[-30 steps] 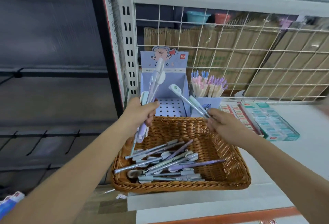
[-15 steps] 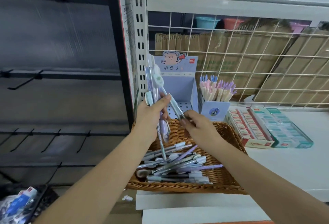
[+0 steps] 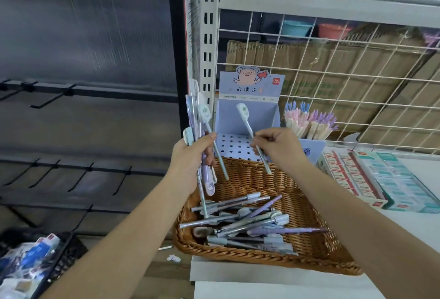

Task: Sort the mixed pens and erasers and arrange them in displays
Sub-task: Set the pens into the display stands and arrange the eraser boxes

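A wicker basket (image 3: pixel 250 172) on the white shelf holds several loose pens (image 3: pixel 240 222). Above its back left corner my left hand (image 3: pixel 192 156) grips a bunch of pens (image 3: pixel 198 120) that stand upright. My right hand (image 3: pixel 278 146) pinches a single pale pen (image 3: pixel 247 127) with a white topper, tilted up to the left, in front of the blue pen display box (image 3: pixel 250 94) with its perforated base. Behind my right hand stands a second holder with pastel pens (image 3: pixel 309 120).
Boxes of erasers (image 3: pixel 371 179) lie in rows on the shelf at the right. A white wire grid (image 3: pixel 333 72) closes the shelf's back, with cardboard behind it. At lower left a dark crate (image 3: pixel 35 258) holds packaged goods. A black shelf upright (image 3: pixel 175 49) stands at the left.
My right hand has drawn one pen away from the left hand's bunch, moved right and up, and now holds it in front of the blue display box. The camera shifted left.
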